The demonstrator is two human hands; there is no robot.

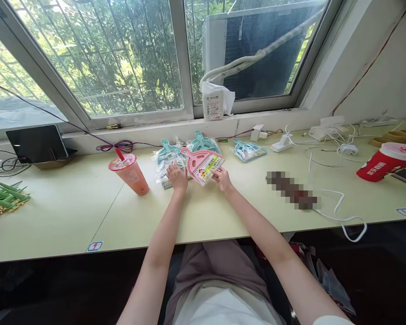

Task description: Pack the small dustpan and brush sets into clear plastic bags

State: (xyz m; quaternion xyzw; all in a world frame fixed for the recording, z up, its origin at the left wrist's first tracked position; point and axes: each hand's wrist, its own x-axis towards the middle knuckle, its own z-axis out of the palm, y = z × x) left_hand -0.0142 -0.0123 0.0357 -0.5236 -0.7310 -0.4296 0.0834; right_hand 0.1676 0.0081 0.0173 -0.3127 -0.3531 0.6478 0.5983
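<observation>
A pink mini dustpan and brush set (203,166) with a printed label is held at its right edge by my right hand (222,178), fingers closed on it. Just left of it, my left hand (177,176) has its fingers spread, over the lower edge of a plastic-wrapped pile of green dustpan sets (169,153). Whether that palm touches the pile I cannot tell. Another green dustpan set (204,142) lies behind the pink one. A wrapped blue-green set (248,150) rests on the table farther right.
A pink drink cup (130,174) with a straw stands left of my hands. A red cup (387,161), white cables (341,210) and a power strip (281,143) are at right. A tablet (37,143) and green pieces (5,195) are at left. A tissue pack (214,105) sits on the sill.
</observation>
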